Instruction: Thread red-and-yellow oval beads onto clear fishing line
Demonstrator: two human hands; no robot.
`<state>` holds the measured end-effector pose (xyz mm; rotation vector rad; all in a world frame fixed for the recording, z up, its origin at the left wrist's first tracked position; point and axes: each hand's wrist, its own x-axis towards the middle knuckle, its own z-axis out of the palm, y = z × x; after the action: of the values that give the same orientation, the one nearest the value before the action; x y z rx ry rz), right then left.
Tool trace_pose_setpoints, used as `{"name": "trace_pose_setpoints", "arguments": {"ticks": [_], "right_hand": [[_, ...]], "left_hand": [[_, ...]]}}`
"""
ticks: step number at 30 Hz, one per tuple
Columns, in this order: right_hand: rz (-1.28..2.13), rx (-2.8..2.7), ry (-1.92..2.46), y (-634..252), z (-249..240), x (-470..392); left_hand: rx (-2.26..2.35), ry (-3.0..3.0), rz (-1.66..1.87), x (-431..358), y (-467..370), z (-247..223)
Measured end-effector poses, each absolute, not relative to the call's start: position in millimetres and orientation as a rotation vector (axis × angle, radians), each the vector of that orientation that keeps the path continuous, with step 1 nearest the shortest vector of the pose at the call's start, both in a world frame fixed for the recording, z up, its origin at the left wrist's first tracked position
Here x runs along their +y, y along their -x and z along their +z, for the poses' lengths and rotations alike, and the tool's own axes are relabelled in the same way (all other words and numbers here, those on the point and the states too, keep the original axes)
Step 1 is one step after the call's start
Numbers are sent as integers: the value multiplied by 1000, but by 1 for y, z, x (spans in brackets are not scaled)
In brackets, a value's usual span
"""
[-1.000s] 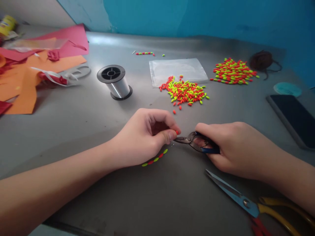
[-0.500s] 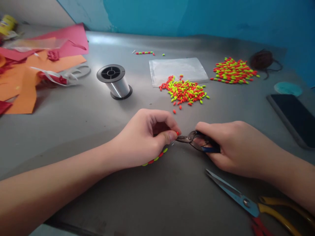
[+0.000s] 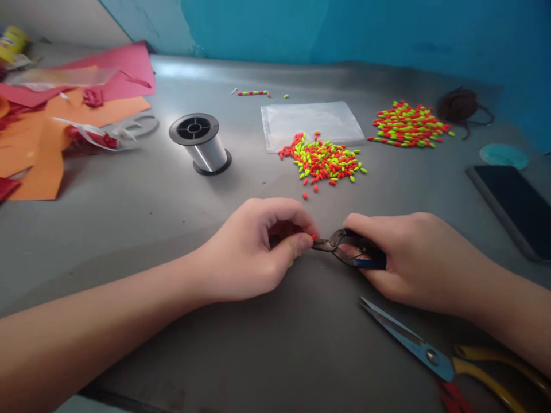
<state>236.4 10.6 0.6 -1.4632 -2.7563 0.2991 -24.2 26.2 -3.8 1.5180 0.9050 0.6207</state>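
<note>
Between thumb and forefinger, my left hand (image 3: 262,246) pinches a small red bead (image 3: 314,237). A yellow-green bead (image 3: 291,264) peeks out below the thumb; the rest of its strand is hidden behind the hand. My right hand (image 3: 408,258) is wrapped round blue-handled pliers (image 3: 338,244), whose jaw tips meet the red bead at my left fingertips. Whether the jaws grip the bead or a thread beside it is too small to tell. Ahead of my hands lies a loose pile of red and yellow-green beads (image 3: 327,160).
A spool of clear line (image 3: 209,152) stands left of a plastic bag (image 3: 318,117). Scissors (image 3: 422,347) lie by my right forearm, near a phone (image 3: 512,201). Strung beads (image 3: 408,123) are heaped at the back right. Orange and pink paper (image 3: 47,132) covers the left.
My left hand has shifted slightly down and right, now covering most of the bead strand seen below it before. The pliers have barely moved, a touch to the right.
</note>
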Motion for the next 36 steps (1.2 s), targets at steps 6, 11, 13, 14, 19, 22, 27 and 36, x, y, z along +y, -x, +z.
{"name": "trace_pose_setpoints", "arguments": {"ticks": [6, 11, 13, 14, 19, 22, 27, 36], "right_hand": [[192, -2779, 1505, -243, 9, 17], [270, -2669, 1561, -250, 18, 23], [356, -2594, 1586, -250, 20, 23], [389, -2566, 1586, -249, 21, 22], [430, -2521, 1518, -246, 18, 19], [453, -2507, 1524, -246, 18, 18], [573, -2513, 1543, -241, 19, 18], [738, -2467, 1552, -242, 21, 16]], "left_hand": [[914, -1526, 702, 24, 25, -4], [1001, -1414, 769, 27, 22, 0], [997, -1411, 762, 28, 22, 0], [984, -1407, 755, 28, 22, -1], [899, -1347, 700, 26, 22, -3], [881, -1341, 675, 26, 23, -3], [881, -1334, 653, 27, 24, -4], [856, -1290, 641, 29, 22, 3]]}}
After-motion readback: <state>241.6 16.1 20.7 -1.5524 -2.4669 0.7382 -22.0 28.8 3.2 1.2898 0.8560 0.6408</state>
